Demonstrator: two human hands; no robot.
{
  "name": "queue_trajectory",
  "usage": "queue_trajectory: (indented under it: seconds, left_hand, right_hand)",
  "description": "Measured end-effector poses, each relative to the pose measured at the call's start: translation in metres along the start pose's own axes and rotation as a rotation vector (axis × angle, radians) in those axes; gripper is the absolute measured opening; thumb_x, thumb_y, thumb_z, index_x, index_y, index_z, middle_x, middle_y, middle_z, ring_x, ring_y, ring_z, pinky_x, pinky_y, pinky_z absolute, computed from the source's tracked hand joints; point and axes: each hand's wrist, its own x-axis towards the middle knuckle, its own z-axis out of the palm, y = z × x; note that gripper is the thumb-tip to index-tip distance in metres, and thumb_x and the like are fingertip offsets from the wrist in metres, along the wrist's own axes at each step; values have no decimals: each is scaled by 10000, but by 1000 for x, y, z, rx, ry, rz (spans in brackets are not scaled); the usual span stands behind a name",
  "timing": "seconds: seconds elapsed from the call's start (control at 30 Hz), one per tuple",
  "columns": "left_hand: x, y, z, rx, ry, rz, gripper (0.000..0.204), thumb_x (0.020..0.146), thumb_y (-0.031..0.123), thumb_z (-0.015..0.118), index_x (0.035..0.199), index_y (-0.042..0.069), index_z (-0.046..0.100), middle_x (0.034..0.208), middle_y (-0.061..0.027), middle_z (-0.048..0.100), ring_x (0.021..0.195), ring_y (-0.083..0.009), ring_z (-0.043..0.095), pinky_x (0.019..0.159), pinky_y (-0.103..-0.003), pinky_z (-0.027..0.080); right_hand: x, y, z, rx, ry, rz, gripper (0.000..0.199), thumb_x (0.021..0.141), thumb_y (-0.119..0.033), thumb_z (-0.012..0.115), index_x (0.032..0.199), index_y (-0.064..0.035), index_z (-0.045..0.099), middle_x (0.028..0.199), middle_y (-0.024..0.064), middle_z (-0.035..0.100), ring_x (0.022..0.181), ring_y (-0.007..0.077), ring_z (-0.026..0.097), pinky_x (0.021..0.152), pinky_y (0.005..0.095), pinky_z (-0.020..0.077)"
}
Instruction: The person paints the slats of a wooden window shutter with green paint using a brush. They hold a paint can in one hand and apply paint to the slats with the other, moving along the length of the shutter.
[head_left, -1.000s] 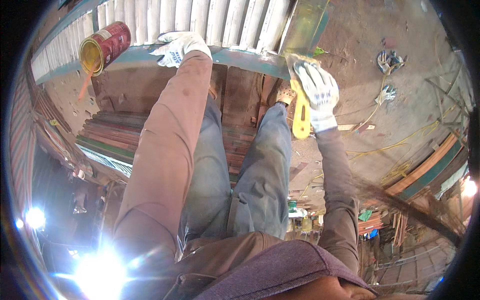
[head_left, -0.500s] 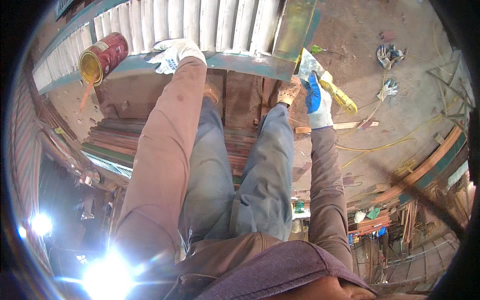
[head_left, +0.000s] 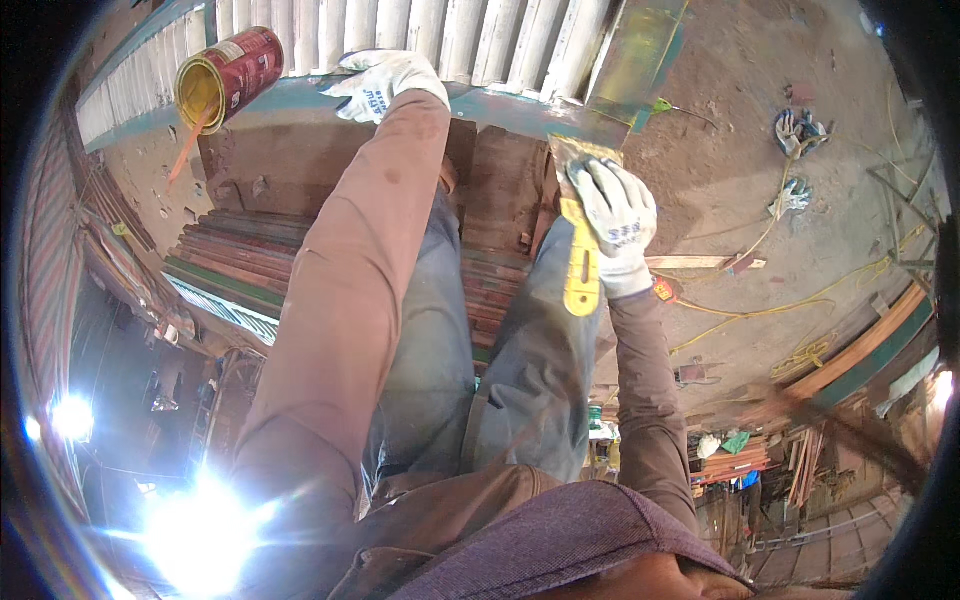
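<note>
My left hand (head_left: 385,82), in a white work glove, lies flat on a teal metal beam (head_left: 500,108) that runs across the top of the view. My right hand (head_left: 615,220), also gloved, grips a yellow-handled scraper (head_left: 580,265) whose blade end presses against the beam near its painted yellow-green post (head_left: 640,50). A red paint can (head_left: 228,78) with a yellow inside lies tilted on the beam to the left of my left hand, a stick poking out of it. My legs in blue trousers hang below.
White corrugated slats (head_left: 440,30) stand behind the beam. Stacked reddish boards (head_left: 250,255) lie below on the left. On the dirt ground at right lie loose gloves (head_left: 795,130), a yellow cable (head_left: 760,310) and long timbers (head_left: 860,340). Bright glare sits lower left.
My right hand swung the scraper up and away, then brought it back down onto the beam's end. My left hand stayed on the beam beside the can.
</note>
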Motion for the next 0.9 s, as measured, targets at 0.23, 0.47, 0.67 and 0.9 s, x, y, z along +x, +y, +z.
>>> queue_trajectory:
  seconds: [0.23, 0.47, 0.67, 0.9]
  left_hand:
    - [4, -5, 3, -1665, 107, -142, 645, 1002, 286, 315, 1489, 23, -17, 1523, -331, 75, 1386, -530, 170, 1125, -585, 228]
    - [-13, -22, 82, -2394, 338, 316, 729, 999, 307, 440, 1496, 6, -1, 1527, -282, 143, 1377, -472, 218, 1108, -571, 246]
    - [-49, -62, 273, -1733, 178, 884, 675, 989, 307, 452, 1468, -58, 148, 1499, -268, 260, 1398, -387, 256, 1151, -426, 226]
    - [-68, -74, 397, -1071, 363, 1101, 653, 887, 337, 580, 1388, -19, 358, 1204, -230, 575, 1089, -400, 549, 947, -465, 435]
  right_hand:
    - [20, -3, 43, -151, 2, -39, 368, 790, -188, 598, 1156, -199, 643, 1179, -23, 596, 1091, 186, 570, 918, 375, 467]
    - [-30, -34, 33, -70, -180, -69, 388, 776, -205, 602, 1162, -200, 638, 1176, -19, 601, 1080, 195, 575, 908, 365, 473]
    - [-11, 4, 18, -216, 88, 102, 405, 734, -217, 676, 1137, -182, 656, 1104, 23, 647, 1010, 256, 622, 836, 399, 485]
    - [-7, 2, 14, -114, -112, -129, 331, 742, -187, 644, 1072, -197, 674, 1067, -16, 663, 971, 196, 633, 819, 346, 509]
